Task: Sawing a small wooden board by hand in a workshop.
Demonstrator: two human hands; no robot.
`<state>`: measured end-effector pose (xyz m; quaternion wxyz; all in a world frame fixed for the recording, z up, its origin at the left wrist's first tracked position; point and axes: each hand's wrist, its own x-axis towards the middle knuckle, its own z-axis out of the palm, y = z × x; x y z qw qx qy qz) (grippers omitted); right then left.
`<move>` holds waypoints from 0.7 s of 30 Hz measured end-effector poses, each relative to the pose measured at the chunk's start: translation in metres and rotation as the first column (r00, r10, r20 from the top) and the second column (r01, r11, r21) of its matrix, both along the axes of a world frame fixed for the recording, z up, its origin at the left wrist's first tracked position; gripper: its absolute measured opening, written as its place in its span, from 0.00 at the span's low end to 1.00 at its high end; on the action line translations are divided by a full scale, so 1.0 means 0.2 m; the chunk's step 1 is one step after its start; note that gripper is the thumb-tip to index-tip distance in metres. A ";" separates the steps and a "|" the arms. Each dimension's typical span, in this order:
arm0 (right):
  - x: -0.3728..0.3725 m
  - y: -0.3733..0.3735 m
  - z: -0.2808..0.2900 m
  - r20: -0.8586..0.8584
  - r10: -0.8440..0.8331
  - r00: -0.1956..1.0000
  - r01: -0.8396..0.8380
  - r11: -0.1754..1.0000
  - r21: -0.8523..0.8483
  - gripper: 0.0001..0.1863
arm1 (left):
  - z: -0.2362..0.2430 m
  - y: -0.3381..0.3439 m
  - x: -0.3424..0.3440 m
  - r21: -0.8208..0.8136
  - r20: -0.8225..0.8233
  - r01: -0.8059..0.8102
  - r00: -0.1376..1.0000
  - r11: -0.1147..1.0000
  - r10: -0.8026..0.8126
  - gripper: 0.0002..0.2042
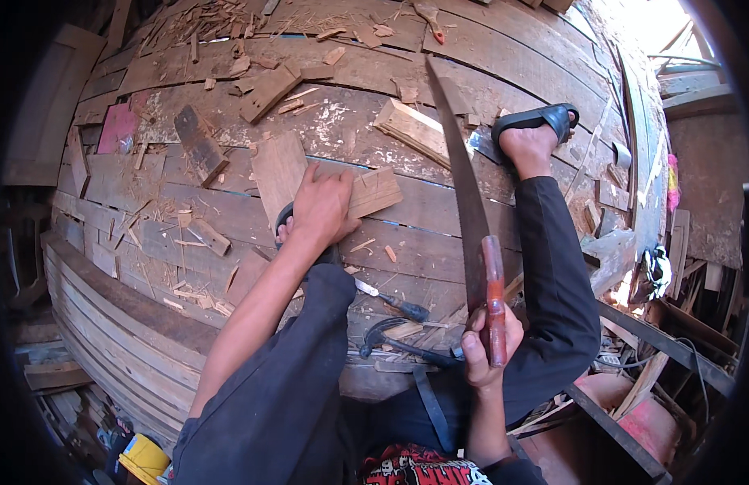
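**Inspector:** On the curved plank deck (229,242), the person is sitting with both legs stretched forward. The left hand (322,206) is pressing flat on a small wooden board (373,191), fingers spread apart over its left end. The board is lying on the planks just beyond the left foot.

**Clerk:** And the right hand?

**Inspector:** The right hand (484,343) is gripping the reddish handle of a long blade (459,178), fingers wrapped tight around it. The blade is pointing away from the person, its tip reaching past a pale wood block (411,129).

**Clerk:** Is the blade touching the board?

**Inspector:** It is passing just to the right of the board; contact cannot be told.

**Clerk:** Anything nearby?

**Inspector:** A claw hammer (387,335) and a chisel (391,301) are lying between the knees. The right foot is wearing a black sandal (536,120). Wood chips (221,24) are lying scattered at the far end.
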<state>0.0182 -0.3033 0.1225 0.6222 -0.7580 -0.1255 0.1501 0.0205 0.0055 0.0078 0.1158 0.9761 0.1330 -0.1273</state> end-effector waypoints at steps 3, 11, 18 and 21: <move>-0.01 -0.01 -0.02 0.022 0.064 0.998 -0.063 0.997 -0.041 0.22 | -0.01 0.00 -0.04 0.040 0.048 -0.002 0.999 0.999 0.000 0.33; -0.04 -0.05 -0.18 0.183 0.050 0.982 -0.040 0.997 -0.059 0.28 | -0.02 -0.05 -0.08 0.070 0.138 -0.047 0.990 0.996 0.037 0.32; 0.05 -0.03 -0.16 0.197 0.166 0.966 -0.148 0.983 -0.106 0.29 | -0.03 -0.04 -0.05 0.030 0.137 -0.058 0.989 0.998 0.053 0.31; 0.05 0.00 -0.12 0.165 0.188 0.968 -0.167 0.977 -0.131 0.24 | -0.04 -0.05 -0.01 -0.031 0.104 -0.047 0.993 0.998 0.050 0.30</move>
